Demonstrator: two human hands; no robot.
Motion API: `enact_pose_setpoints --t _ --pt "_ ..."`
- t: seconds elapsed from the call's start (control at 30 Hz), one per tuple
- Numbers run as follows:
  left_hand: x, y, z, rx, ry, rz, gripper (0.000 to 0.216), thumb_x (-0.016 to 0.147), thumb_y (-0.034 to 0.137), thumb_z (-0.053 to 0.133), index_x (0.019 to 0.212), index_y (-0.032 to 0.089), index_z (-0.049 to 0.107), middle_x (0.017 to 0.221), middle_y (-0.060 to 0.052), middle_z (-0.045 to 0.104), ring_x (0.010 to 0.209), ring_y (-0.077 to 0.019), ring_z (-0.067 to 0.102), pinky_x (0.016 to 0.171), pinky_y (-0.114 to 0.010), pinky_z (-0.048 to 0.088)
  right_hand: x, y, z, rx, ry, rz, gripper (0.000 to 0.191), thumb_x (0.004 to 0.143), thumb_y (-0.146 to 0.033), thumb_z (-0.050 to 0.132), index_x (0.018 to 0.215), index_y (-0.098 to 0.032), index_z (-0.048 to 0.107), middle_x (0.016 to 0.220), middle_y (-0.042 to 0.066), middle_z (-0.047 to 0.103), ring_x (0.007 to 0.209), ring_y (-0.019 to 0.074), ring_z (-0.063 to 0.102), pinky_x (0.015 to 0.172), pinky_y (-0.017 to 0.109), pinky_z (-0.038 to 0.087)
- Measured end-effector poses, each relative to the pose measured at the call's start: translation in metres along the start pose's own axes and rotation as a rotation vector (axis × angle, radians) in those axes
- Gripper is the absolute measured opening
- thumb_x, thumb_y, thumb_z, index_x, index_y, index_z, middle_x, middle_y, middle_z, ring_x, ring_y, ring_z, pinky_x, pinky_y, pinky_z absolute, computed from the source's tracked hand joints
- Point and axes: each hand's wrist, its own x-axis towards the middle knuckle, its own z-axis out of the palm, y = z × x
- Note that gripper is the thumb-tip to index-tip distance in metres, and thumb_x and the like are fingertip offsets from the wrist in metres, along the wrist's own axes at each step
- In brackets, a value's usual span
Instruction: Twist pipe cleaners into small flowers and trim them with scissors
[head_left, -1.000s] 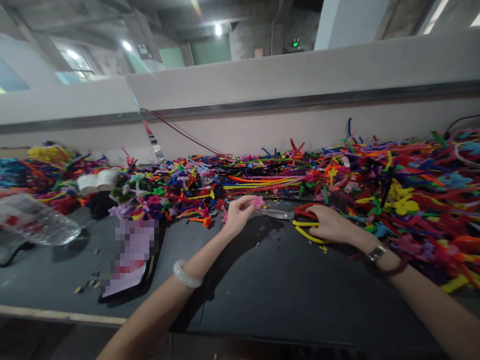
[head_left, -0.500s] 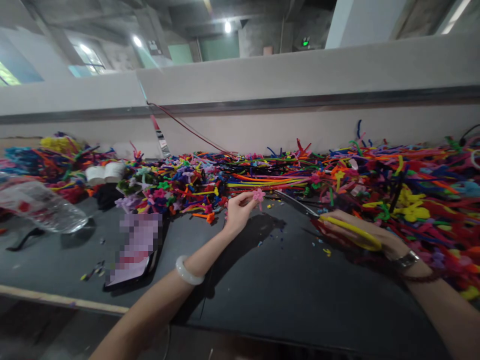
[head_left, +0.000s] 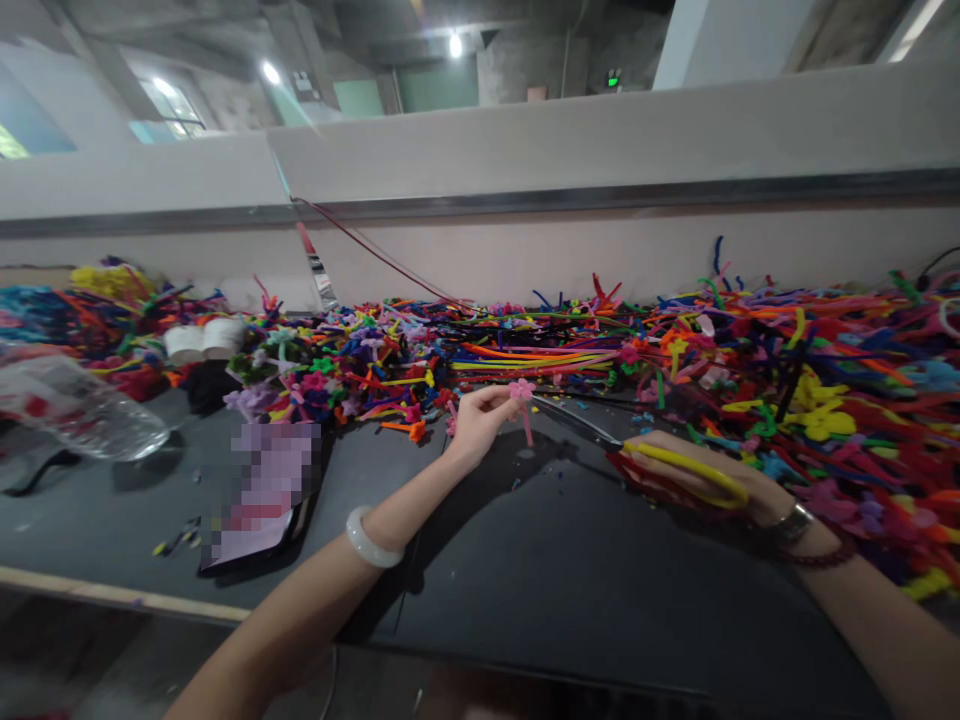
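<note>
Pink pipe-cleaner flower sits pinched upright in your left hand; your right hand clenches yellow-handled scissors, their tips just beside the flower.

On the bench, pipe-cleaners lie heaped behind the left hand.

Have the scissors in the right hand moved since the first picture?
Yes: the scissors have shifted rightward, away from the orange pipe cleaner lying at the pile's edge.
</note>
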Motion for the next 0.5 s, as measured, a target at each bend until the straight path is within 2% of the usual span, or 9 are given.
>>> enact_pose_setpoints --t 0.1,0.3,0.4,0.5 --pt "-0.0001 -0.0001 -0.0001 0.011 -0.001 0.009 0.02 0.056 0.029 0.067 0.067 0.013 0.063 0.054 0.0 0.061 0.047 -0.0101 0.052 0.052 -0.024 0.043 0.0013 0.0014 0.0002 0.031 -0.129 -0.001 0.032 0.073 -0.046 0.044 0.091 -0.022 0.057 0.094 0.009 0.059 0.085 0.0219 0.055 0.076 0.03 0.046" --pt "-0.0003 0.0004 -0.0003 0.037 0.015 0.026 0.019 0.057 0.029 0.066 0.067 0.013 0.063 0.051 0.001 0.059 0.046 -0.0088 0.049 0.051 -0.022 0.043 0.0007 0.0004 0.0012 0.031 -0.159 0.014 0.035 0.074 -0.046 0.041 0.093 -0.021 0.054 0.093 0.011 0.058 0.082 0.022 0.056 0.071 0.03 0.048" --pt "-0.0004 0.0006 -0.0001 0.049 0.021 0.027 0.02 0.057 0.03 0.066 0.067 0.013 0.063 0.049 0.001 0.058 0.045 -0.0089 0.049 0.051 -0.023 0.042 0.0 0.0032 0.0005 -0.016 -0.121 -0.026 0.037 0.073 -0.05 0.041 0.093 -0.022 0.055 0.095 0.009 0.058 0.086 0.0227 0.055 0.076 0.03 0.046" --pt "-0.0007 0.0007 0.0003 0.043 0.023 0.029 0.02 0.056 0.029 0.067 0.066 0.013 0.063 0.049 0.002 0.058 0.045 -0.0089 0.049 0.051 -0.023 0.042 -0.0001 0.0066 0.0 -0.004 -0.122 -0.018 0.04 0.07 -0.055 0.041 0.091 -0.024 0.057 0.089 0.008 0.061 0.083 0.0233 0.056 0.073 0.031 0.047"
